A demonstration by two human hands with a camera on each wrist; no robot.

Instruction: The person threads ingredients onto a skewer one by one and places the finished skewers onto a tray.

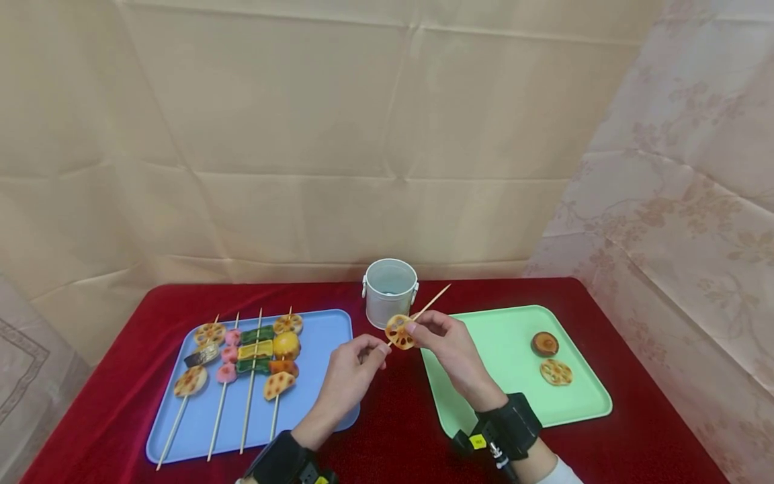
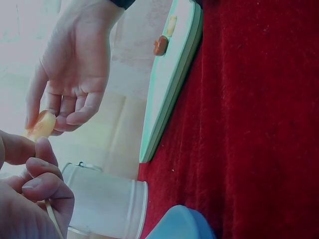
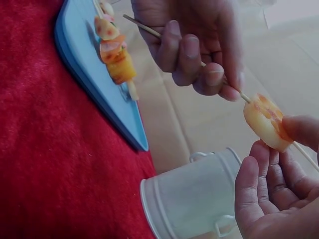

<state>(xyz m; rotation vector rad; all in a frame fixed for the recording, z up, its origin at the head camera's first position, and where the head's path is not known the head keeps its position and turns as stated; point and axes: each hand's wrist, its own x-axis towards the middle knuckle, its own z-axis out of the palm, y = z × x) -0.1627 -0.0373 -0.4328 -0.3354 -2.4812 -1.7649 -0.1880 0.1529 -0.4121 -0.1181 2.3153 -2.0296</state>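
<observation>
A wooden skewer (image 1: 434,298) slants up to the right in front of me, passing through a browned lotus root slice (image 1: 399,332). My left hand (image 1: 351,373) grips the skewer below the slice; in the right wrist view its curled fingers (image 3: 192,47) wrap the stick, whose end sticks out past them. With thumb and fingertips my right hand (image 1: 450,356) pinches the slice, seen edge-on in that view. Both hands are held in the air between two trays, just in front of a white bucket (image 1: 387,309).
On the left, a blue tray (image 1: 326,343) bears several loaded skewers (image 1: 255,349) with handles toward me. A green tray (image 1: 484,349) on the right holds a mushroom cap (image 1: 545,343) and another lotus root slice (image 1: 555,372). Red cloth (image 1: 393,417) covers the table; a beige curtain (image 1: 302,222) hangs behind.
</observation>
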